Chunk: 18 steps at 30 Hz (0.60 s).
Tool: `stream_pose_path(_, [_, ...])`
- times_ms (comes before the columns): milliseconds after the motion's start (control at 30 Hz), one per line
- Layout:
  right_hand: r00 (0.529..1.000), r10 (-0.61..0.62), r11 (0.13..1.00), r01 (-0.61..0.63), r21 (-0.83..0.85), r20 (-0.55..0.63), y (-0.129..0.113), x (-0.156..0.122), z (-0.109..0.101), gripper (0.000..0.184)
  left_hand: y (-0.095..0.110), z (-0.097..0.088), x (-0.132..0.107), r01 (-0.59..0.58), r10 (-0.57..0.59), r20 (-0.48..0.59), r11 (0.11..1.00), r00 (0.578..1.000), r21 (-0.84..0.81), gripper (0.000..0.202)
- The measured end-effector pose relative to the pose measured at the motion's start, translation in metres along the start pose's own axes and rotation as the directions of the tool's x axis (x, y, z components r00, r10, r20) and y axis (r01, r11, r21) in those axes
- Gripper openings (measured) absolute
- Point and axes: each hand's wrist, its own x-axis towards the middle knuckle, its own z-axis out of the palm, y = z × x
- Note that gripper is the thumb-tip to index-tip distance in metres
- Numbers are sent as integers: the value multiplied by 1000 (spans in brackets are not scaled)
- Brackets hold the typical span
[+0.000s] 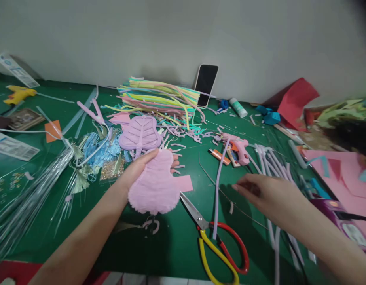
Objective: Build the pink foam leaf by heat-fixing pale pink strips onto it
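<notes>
My left hand (141, 166) holds a pink fuzzy wing-shaped piece (154, 186) above the green table (177, 237). A second, lilac wing piece (139, 136) lies just beyond it. My right hand (260, 192) hovers palm down over the table with fingers loosely curled, its fingertips near a thin dark wire (212, 182) and a long lilac pipe cleaner (217, 186). I cannot make out anything held in it. Scissors with red and yellow handles (221, 241) lie between my forearms.
A heap of pastel pipe cleaners (159, 99) and a phone (205, 84) leaning on the wall sit at the back. A pink glue gun (239, 148), lighter (220, 156), glue stick (238, 107), red paper (295, 99), pink sheets (343, 174) and clear wrappers (28, 190) surround the work area.
</notes>
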Motion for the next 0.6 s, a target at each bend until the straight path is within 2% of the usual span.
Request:
stream_pose_path(100, [994, 105, 995, -105, 6, -18, -3, 2, 3, 39, 2, 1, 3, -48, 50, -59, 998, 997, 32, 34])
stream_pose_path(200, [982, 182, 983, -184, -30, -58, -12, 22, 19, 44, -1, 4, 7, -85, 91, -72, 993, 993, 86, 47])
stream_pose_path(300, [981, 193, 981, -193, -5, 3, -21, 43, 38, 34, -6, 7, 9, -95, 102, -67, 990, 992, 102, 55])
stream_pose_path(367, [982, 188, 982, -188, 16, 0, -24, 51, 42, 25, -10, 8, 9, -109, 115, -72, 990, 991, 87, 55])
stream_pose_path(433, [973, 206, 979, -204, 30, -103, -27, 56, 34, 19, -12, 9, 8, -100, 103, -83, 994, 991, 50, 57])
stream_pose_path(467, [955, 222, 975, -220, 35, -199, -27, 58, 25, 18, -12, 9, 7, -85, 86, -82, 996, 993, 24, 60])
stream_pose_path(533, [887, 209, 977, -204, 57, -412, -25, 63, 1, 24, -13, 10, 6, -53, 52, -73, 998, 996, -22, 65])
stream_pose_path(567, [821, 185, 982, -181, 61, -539, -23, 66, -14, 28, -12, 10, 5, -43, 41, -64, 998, 997, -36, 65])
stream_pose_path(600, [776, 142, 989, -140, 52, -614, -20, 70, -29, 32, -12, 10, 4, -34, 32, -52, 998, 998, -43, 64])
